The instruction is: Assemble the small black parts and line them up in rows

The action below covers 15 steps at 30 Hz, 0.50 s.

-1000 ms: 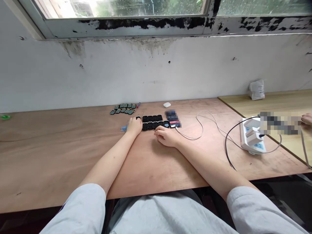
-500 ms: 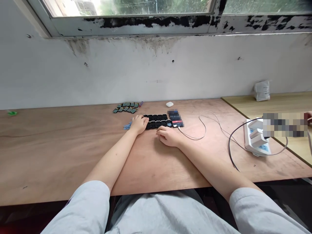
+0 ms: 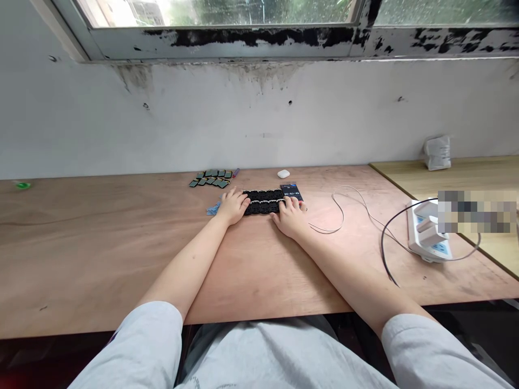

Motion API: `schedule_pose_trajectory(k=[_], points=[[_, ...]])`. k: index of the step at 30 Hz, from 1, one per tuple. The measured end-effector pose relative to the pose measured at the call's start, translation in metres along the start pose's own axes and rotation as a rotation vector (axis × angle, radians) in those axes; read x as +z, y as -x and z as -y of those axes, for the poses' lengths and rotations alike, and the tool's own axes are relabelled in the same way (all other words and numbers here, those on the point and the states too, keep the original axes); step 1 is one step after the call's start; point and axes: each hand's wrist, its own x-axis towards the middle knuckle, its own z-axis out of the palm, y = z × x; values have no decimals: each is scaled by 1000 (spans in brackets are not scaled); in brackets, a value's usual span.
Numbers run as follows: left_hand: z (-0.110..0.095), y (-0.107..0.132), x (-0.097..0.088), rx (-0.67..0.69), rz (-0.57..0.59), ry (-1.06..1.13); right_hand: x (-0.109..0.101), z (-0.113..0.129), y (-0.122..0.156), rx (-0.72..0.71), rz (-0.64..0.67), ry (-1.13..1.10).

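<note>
Two rows of small black square parts (image 3: 263, 201) lie on the wooden table (image 3: 101, 243) far ahead of me. My left hand (image 3: 232, 206) rests at the left end of the rows, fingers laid flat on the parts. My right hand (image 3: 289, 216) lies at their right end, fingers stretched over the last parts and the near edge of a dark phone (image 3: 291, 190) that shows a timer. Several small green chips (image 3: 211, 179) lie in a cluster behind my left hand. A blue scrap (image 3: 212, 209) sits just left of my left hand.
A white earbud case (image 3: 283, 173) lies behind the phone. A white cable (image 3: 344, 208) runs from the phone to a white power strip (image 3: 428, 237) with a black cord. A lighter table (image 3: 454, 175) adjoins on the right, with a white bag (image 3: 438, 152). The wall stands close behind.
My right hand has moved forward and right onto the right end of the black parts beside the phone. My left hand has slid slightly right onto the left end.
</note>
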Motion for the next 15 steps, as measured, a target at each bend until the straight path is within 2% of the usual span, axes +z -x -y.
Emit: schedule_pose_trajectory(k=[3,6,12,15], points=[[-5,11,-7,46,-83,-45,3,-3,2,-5,-4,-27],[-12,27,-15,96,-114,-69,2,-1,2,-8,9,-44],[-32,70,-33,233,-93,-64,-8,7,1,46,32,-119],[-41,85,-41,334,-12,10,-12,9,1,-28,7,-155]])
